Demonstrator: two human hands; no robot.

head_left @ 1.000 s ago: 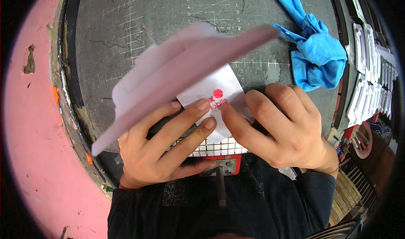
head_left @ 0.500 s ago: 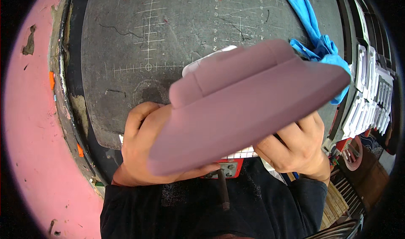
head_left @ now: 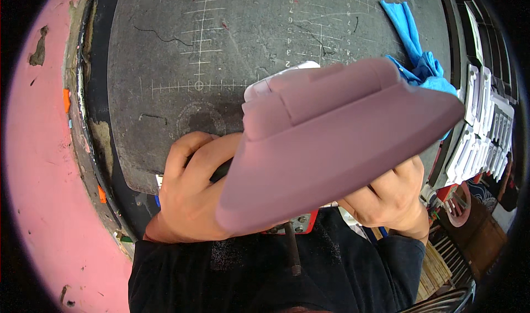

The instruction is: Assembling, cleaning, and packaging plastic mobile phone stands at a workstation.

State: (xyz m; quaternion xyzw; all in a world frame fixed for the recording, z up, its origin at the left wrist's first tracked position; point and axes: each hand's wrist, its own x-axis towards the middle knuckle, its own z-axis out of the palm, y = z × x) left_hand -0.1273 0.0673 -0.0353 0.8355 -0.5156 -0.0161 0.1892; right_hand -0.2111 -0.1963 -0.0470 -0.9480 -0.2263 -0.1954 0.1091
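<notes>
A large dusky mauve, smooth piece with a long flat flange and a raised stepped ridge (head_left: 342, 147) fills the middle, tilted up to the right and slightly blurred. My left hand (head_left: 193, 186) is closed at its left end, fingers bent, with a dark bit showing beside them. Under its lower right edge my right hand (head_left: 389, 197) is closed too, its fingertips hidden. The mauve piece covers what lies between the hands, so I cannot tell what either one grips. A white object (head_left: 281, 80) peeks out behind the piece.
The grey worktable (head_left: 160, 53) carries white ruled marks and loose dark threads. A knotted blue cloth (head_left: 422, 64) lies at its right. Racks of white plastic parts (head_left: 477, 131) stand beyond. A red metal plate with a threaded rod (head_left: 292, 252) is in front of my body.
The mauve piece has shifted right and turned a little, exposing more of my left hand's fingers. Both hands stay in nearly the same places. The table has slid slightly right in view.
</notes>
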